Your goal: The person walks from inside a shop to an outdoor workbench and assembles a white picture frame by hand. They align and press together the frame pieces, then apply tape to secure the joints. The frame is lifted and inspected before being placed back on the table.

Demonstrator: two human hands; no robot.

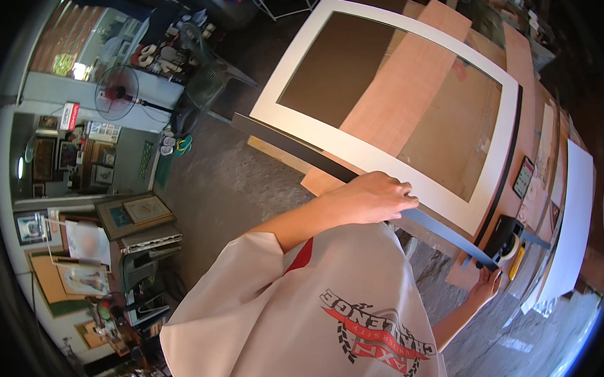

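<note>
A white rectangular mat board (397,160) with a large window cut in it lies on the workbench, with wood boards visible through the opening. Along its near edge runs a long, dark frame moulding strip (287,143), tilted on its side. My left hand (381,197) is closed over the strip near its middle, fingers curled at the mat's edge. At the strip's right end, my right hand (486,286) grips it with fingers and thumb. Another dark edge lies along the mat's right side.
Right of the mat are a phone (523,176), a black tape dispenser (505,239) and a yellow-handled tool (516,260). A long white sheet (567,220) lies farther right. To the left stand a fan (117,91), a green chair (211,80) and stacked framed pictures (136,215).
</note>
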